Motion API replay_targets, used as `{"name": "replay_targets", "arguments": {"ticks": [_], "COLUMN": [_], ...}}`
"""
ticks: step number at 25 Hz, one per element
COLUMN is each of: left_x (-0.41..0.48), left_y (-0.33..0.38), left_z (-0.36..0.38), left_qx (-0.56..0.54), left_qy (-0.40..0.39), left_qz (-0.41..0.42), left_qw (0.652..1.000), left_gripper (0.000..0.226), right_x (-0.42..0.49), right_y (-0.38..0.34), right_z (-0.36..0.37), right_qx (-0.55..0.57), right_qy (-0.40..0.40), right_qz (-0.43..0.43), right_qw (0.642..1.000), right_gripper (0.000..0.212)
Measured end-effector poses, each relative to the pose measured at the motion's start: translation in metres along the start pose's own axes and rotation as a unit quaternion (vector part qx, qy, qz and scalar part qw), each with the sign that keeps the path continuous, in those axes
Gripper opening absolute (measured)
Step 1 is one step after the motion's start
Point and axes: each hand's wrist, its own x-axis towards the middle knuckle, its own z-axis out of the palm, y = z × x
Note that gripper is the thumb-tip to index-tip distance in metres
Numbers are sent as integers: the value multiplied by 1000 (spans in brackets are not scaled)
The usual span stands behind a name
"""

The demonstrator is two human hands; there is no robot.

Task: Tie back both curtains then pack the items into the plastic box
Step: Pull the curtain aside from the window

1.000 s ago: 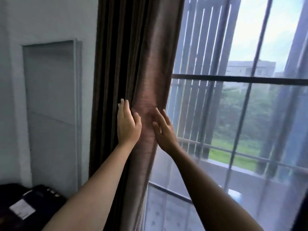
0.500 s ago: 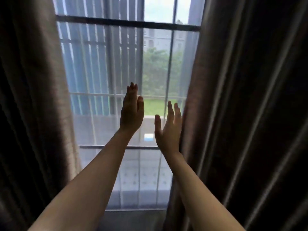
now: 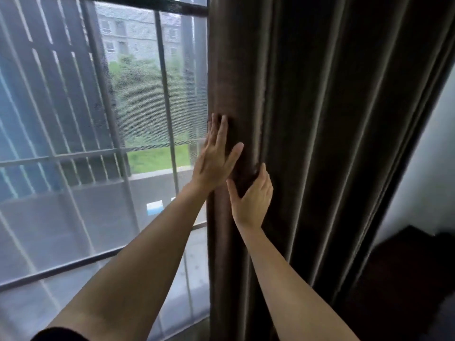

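Note:
The dark brown right curtain [image 3: 320, 119] hangs in vertical folds from the middle of the view to the right. My left hand [image 3: 216, 153] lies flat with straight fingers against the curtain's left edge, fingertips pressing into the fabric. Just below it, my right hand [image 3: 253, 200] cups the front fold, thumb on the left side and fingers wrapped round the right side of that fold. The left curtain, the plastic box and the items are out of view.
A large window [image 3: 98, 119] with a dark frame and a mesh screen fills the left half. A pale wall [image 3: 433, 156] shows at the right edge, with a dark piece of furniture [image 3: 406, 267] below it.
My view swung right from the left curtain, past the open window, to the right curtain. Both hands left the left curtain, crossed in the air, and now touch the right curtain.

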Motion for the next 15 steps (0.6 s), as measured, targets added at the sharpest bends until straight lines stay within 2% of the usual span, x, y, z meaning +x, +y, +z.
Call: {"name": "replay_targets", "arguments": {"ticks": [5,7,11,15], "left_x": [29,43,67,94], "left_y": [7,12,33,55], "left_z": [33,50,88,136], "left_qx": [13,4,-26,-24], "left_qy": [-37,-60,-53,-34], "left_qz": [32,46,89,113], "left_qw": [999,997,994,993], "left_gripper": [78,82,91,79], "right_x": [22,28,55,87], "right_y": [31,44,77,107], "right_z": [9,11,9,-4], "right_qx": [-54,-83,-120,-48], "right_qy": [15,45,133,123], "right_qz": [49,53,47,128], "right_qw": [997,994,983,983], "right_gripper": [47,38,42,48]}}
